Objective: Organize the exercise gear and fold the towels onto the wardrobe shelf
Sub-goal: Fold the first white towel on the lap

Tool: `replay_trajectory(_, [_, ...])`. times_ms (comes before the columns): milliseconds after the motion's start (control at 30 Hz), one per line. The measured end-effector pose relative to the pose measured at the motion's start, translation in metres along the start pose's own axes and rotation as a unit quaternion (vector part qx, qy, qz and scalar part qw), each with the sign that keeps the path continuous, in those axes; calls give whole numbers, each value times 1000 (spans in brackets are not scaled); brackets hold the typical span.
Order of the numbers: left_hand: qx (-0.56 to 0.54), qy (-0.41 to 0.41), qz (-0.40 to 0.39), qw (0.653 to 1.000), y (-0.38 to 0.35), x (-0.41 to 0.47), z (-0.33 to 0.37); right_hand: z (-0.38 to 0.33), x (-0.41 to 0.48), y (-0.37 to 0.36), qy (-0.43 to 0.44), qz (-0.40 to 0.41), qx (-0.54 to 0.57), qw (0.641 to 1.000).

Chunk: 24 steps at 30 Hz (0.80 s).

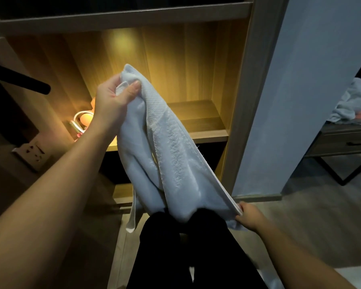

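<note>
A pale white towel [175,163] hangs in the centre of the frame, stretched on a slant from upper middle to lower right, in front of the lit wardrobe shelf [202,119]. Its cloth is looped terry with a woven band near the top and a flat hem along the right edge. It sags in soft folds, and one loose corner dangles at lower centre. The left hand [115,97] has its grip closed on the bunched top corner, thumb over fingers. The right hand [249,215], at lower right, pinches the hem. Small pinkish items [81,122] lie on the shelf's left end.
</note>
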<state>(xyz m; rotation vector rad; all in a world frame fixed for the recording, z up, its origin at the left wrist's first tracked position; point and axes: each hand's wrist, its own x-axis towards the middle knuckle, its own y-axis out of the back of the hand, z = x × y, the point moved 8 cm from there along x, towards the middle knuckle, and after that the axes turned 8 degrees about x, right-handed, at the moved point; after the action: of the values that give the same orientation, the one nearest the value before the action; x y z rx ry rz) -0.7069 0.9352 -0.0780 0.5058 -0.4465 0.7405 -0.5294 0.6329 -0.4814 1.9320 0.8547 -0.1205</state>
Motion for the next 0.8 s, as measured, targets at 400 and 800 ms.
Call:
replay_trajectory(400, [-14, 16, 4, 1000, -5, -3, -11, 56, -20, -5, -99, -48, 4, 994])
replay_trajectory(800, [63, -3, -164, 984, -62, -18, -9, -166, -39, 75, 212, -68, 256, 941])
